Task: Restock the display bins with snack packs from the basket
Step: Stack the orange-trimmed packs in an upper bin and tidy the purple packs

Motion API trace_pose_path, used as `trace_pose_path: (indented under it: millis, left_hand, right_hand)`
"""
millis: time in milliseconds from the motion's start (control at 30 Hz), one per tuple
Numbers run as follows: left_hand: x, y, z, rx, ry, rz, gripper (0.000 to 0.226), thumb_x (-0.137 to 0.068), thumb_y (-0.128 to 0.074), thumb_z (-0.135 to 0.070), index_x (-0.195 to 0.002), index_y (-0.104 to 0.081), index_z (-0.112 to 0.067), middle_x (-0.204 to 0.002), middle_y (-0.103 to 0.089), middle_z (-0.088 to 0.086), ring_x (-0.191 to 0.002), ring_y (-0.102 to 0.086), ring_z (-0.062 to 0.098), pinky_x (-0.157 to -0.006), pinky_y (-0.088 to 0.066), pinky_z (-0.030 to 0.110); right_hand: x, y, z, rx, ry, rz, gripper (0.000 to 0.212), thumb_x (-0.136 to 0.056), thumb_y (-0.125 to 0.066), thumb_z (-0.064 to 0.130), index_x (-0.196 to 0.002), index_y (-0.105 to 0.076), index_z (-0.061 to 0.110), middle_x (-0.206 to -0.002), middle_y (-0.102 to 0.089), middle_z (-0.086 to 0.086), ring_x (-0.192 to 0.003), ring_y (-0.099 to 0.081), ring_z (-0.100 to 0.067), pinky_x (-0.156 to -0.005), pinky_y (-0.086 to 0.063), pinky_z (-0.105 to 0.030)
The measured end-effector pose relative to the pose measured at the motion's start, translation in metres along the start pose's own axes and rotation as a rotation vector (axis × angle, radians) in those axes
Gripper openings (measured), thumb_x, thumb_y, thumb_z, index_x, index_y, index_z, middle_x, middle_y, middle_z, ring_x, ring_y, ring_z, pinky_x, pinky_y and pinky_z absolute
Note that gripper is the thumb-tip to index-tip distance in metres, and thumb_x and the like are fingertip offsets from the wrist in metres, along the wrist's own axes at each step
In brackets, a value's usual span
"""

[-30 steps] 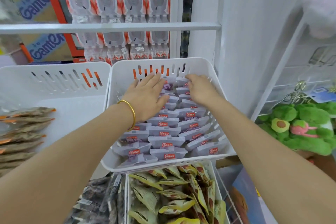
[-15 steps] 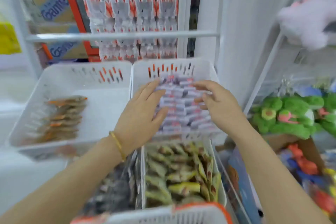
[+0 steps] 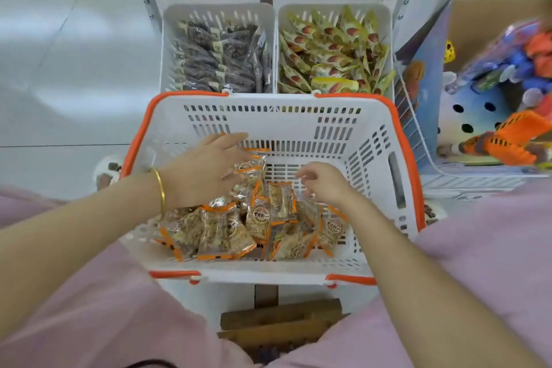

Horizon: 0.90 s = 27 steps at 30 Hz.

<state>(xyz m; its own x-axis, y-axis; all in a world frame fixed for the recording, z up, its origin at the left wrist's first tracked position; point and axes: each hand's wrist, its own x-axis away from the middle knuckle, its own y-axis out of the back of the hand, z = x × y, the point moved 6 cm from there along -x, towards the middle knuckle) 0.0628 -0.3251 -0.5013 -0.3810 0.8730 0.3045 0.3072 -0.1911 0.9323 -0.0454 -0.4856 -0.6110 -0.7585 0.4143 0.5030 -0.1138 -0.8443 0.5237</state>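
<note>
A pale tiled floor fills the left of the frame, and a white display rack rises across the top centre. Two bins sit side by side in it: the left bin (image 3: 165,48) holds dark packs (image 3: 221,60), the right bin (image 3: 388,39) yellow ones (image 3: 328,54). Price tags hang on the bins above them. A box of toys (image 3: 507,75) stands at the right edge.

The basket (image 3: 277,128), white with an orange rim, fills the centre just below the bins. Clear orange-edged snack packs (image 3: 227,227) lie heaped in its lower half, toward the viewer.

Both hands are inside the basket. The left hand (image 3: 209,167), with a bangle (image 3: 160,188) at the wrist, is spread flat over the far end of the heap, fingers straight, its thumb touching or nearly touching the top pack. It grips nothing. The right hand (image 3: 322,182) hovers just above the packs right of centre, fingers loosely curled and empty.

The step looks like gathering a fresh handful. Next, the fingers must close on several packs, ideally pressed between both hands since the wrappers look slippery, then lift clear of the rim. The matching bin is not in view here.
</note>
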Motion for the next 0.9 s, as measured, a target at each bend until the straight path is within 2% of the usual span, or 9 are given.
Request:
trace_pose_path:
  millis: [100,200,267,333,467,533,667,767,900]
  left_hand:
    - [-0.002,-0.004,-0.007,-0.038,-0.022,0.072,0.043,-0.097,-0.042,-0.031,-0.140,-0.039,-0.028,-0.157,-0.010,-0.006,-0.142,-0.011,0.022,-0.114,-0.017,0.036]
    - [-0.009,-0.004,-0.003,-0.022,-0.015,0.042,0.041,-0.097,-0.042,-0.029,-0.138,-0.041,-0.026,-0.157,-0.010,-0.003,-0.142,-0.013,0.023,-0.114,-0.022,0.038]
    - [-0.008,0.000,0.005,0.014,0.010,-0.001,0.041,-0.098,-0.043,-0.028,-0.138,-0.042,-0.025,-0.157,-0.012,-0.003,-0.141,-0.014,0.023,-0.113,-0.021,0.035]
    - [-0.004,0.001,0.015,0.046,0.037,-0.036,0.040,-0.097,-0.044,-0.027,-0.137,-0.043,-0.025,-0.156,-0.014,-0.003,-0.140,-0.016,0.022,-0.113,-0.020,0.033]
    - [0.003,-0.009,0.025,0.077,0.094,0.011,0.041,-0.097,-0.043,-0.024,-0.138,-0.042,-0.026,-0.157,-0.013,-0.004,-0.142,-0.014,0.023,-0.113,-0.020,0.034]
    - [0.002,-0.015,0.025,0.073,0.104,0.046,0.041,-0.098,-0.042,-0.025,-0.138,-0.040,-0.025,-0.157,-0.011,-0.004,-0.143,-0.012,0.024,-0.113,-0.019,0.035]
    - [-0.005,-0.018,0.023,0.116,0.112,0.077,0.039,-0.098,-0.042,-0.026,-0.137,-0.042,-0.024,-0.157,-0.011,-0.002,-0.143,-0.010,0.024,-0.114,-0.018,0.038]
    - [-0.010,-0.020,0.017,0.150,0.093,0.086,0.039,-0.098,-0.042,-0.026,-0.137,-0.043,-0.022,-0.156,-0.014,0.000,-0.144,-0.012,0.025,-0.115,-0.015,0.037]
    - [-0.014,-0.020,0.008,0.157,0.058,0.077,0.038,-0.099,-0.042,-0.028,-0.135,-0.046,-0.020,-0.155,-0.018,0.003,-0.145,-0.012,0.024,-0.116,-0.009,0.036]
  right_hand:
    - [-0.009,-0.009,-0.034,0.213,-0.072,-0.015,0.044,-0.094,-0.049,0.001,-0.135,-0.047,0.015,-0.144,-0.043,-0.013,-0.125,-0.048,-0.029,-0.091,-0.046,-0.033]
    - [-0.020,-0.040,-0.039,0.467,-0.015,0.180,0.092,-0.084,-0.069,0.010,-0.151,-0.011,0.031,-0.159,-0.010,-0.008,-0.139,-0.031,-0.030,-0.105,-0.040,-0.039]
    - [-0.031,-0.054,-0.034,0.546,0.015,0.224,0.108,-0.079,-0.076,0.014,-0.150,0.002,0.037,-0.160,0.008,-0.005,-0.138,-0.030,-0.033,-0.103,-0.042,-0.042]
    - [-0.042,-0.064,-0.030,0.587,0.045,0.258,0.114,-0.077,-0.078,0.019,-0.149,0.009,0.038,-0.159,0.013,-0.006,-0.133,-0.039,-0.034,-0.097,-0.047,-0.042]
    - [-0.052,-0.083,-0.034,0.630,0.047,0.274,0.102,-0.082,-0.073,0.017,-0.150,0.001,0.036,-0.155,-0.012,-0.014,-0.115,-0.053,-0.032,-0.088,-0.052,-0.042]
    - [-0.052,-0.087,-0.036,0.639,0.057,0.234,0.084,-0.083,-0.071,0.015,-0.147,-0.019,0.029,-0.146,-0.027,-0.014,-0.113,-0.052,-0.031,-0.088,-0.051,-0.042]
    - [-0.051,-0.077,-0.032,0.583,0.063,0.107,0.044,-0.087,-0.052,-0.005,-0.124,-0.042,0.017,-0.133,-0.033,-0.014,-0.085,-0.052,-0.028,-0.074,-0.050,-0.038]
    - [-0.043,-0.072,-0.039,0.583,0.038,0.170,0.031,-0.088,-0.054,0.001,-0.117,-0.048,0.013,-0.124,-0.042,-0.014,-0.094,-0.051,-0.028,-0.077,-0.044,-0.034]
    - [-0.026,-0.071,-0.054,0.670,0.013,0.251,0.039,-0.088,-0.061,0.010,-0.125,-0.049,0.014,-0.120,-0.059,-0.012,-0.105,-0.057,-0.029,-0.086,-0.050,-0.038]
